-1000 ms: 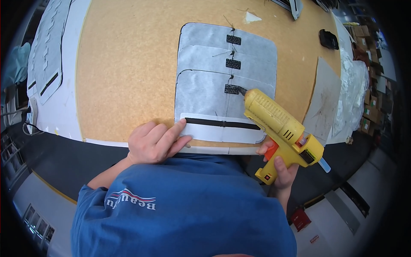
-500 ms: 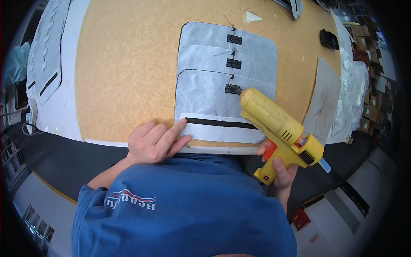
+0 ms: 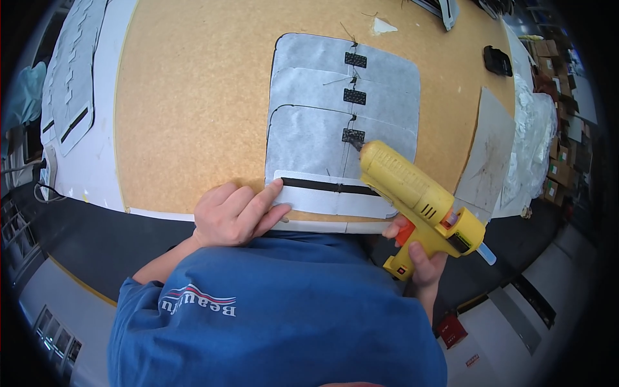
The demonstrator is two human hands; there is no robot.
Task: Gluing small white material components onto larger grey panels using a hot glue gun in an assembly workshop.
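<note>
Three pale grey fabric panels (image 3: 303,138) lie overlapped like steps, each with a small black textured patch (image 3: 354,97) and loose dark threads. Along the front edge of the nearest panel runs a black strip (image 3: 309,185) on a white band. My left hand (image 3: 229,213) rests at the strip's left end, index fingertip pressed there, thumb apart and the other fingers curled. Gripped by its handle in my right hand (image 3: 422,261) is a yellow hot glue gun (image 3: 412,187), a finger at its orange trigger. Its nozzle is just beside the nearest patch; contact cannot be made out. A translucent glue stick (image 3: 487,253) pokes from its back.
The brown board (image 3: 187,116) covers the table. More panels with black strips (image 3: 74,122) lie at the left. A grey sheet (image 3: 480,155), clear plastic wrap (image 3: 532,142) and a black object (image 3: 496,60) are at the right. A white scrap (image 3: 384,26) lies at the back.
The glue gun has tipped slightly, its nozzle moving a little nearer to me, off the middle of the nearest patch to its lower edge. My left hand stays on the strip's end.
</note>
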